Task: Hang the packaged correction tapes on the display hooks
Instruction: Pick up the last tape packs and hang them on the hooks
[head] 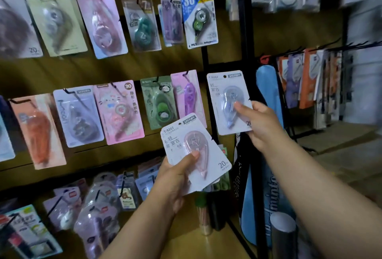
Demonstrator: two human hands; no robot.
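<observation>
My left hand (175,178) grips a small stack of packaged correction tapes; the top one (194,151) is a white card with a pink tape, tilted to the right. My right hand (258,122) pinches a single white card with a pale blue tape (227,101) by its lower right part, holding it upright just right of the black upright post (206,60). Its hang hole is free of any hook. Rows of display hooks on the brown board (124,68) carry other carded tapes, such as a purple one (189,95) and a green one (159,103).
A blue-and-yellow "30" pack (199,18) hangs in the top row by the post. Lower hooks hold more packs (97,213). A wooden shelf (206,244) lies below my arms. A blue hanging item (268,93) and a rack of notebooks (310,78) stand to the right.
</observation>
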